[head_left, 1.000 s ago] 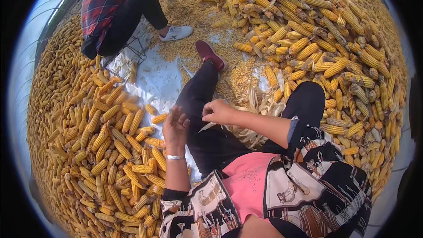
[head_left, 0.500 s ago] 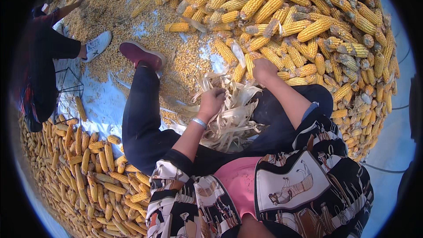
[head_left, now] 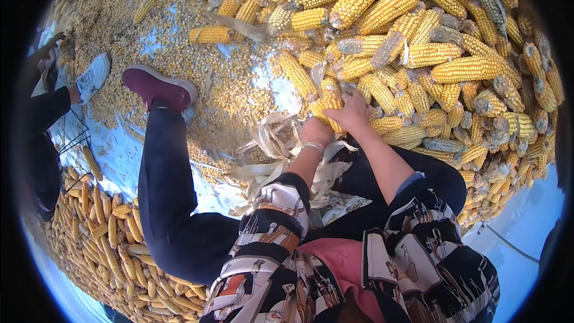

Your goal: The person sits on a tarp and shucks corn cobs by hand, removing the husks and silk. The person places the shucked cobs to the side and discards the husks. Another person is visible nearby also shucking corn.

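My right hand [head_left: 353, 112] is wrapped round a yellow corn cob [head_left: 330, 93] at the near edge of the big cob heap. Close against it on the left, my left hand [head_left: 315, 131] reaches in at the lower end of the same cob. Its fingers are mostly hidden, so I cannot tell whether they grip. Dry pale husks [head_left: 272, 137] lie beneath and beside my left hand, between my legs.
A heap of cobs [head_left: 445, 54] rises at the far right, another pile [head_left: 113, 251] at the near left. Loose kernels [head_left: 221, 107] cover the blue sheet [head_left: 209, 194]. At the left, another person's shoe [head_left: 94, 76] stands near a wire frame [head_left: 75, 134].
My left hand has moved right and forward from above the husks to the cob beside my right hand. My right hand has come slightly nearer me. The whole view has shifted.
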Demonstrator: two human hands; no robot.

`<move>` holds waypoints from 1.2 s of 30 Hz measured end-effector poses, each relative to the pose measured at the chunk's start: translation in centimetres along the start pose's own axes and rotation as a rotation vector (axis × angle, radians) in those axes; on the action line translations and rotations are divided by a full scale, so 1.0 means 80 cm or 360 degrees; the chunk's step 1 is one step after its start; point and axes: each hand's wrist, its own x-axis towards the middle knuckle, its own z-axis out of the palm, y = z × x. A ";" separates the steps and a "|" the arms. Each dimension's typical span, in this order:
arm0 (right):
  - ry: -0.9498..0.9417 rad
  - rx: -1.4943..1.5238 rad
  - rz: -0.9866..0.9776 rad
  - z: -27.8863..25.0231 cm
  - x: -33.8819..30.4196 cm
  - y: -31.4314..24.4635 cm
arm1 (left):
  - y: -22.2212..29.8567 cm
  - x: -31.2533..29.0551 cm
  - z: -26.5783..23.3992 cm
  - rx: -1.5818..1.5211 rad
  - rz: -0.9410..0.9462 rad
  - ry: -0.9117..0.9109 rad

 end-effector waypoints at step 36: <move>-0.1120 0.2889 0.0136 0.002 0.011 0.052 | 0.040 0.023 -0.171 -0.0012 0.0347 0.0382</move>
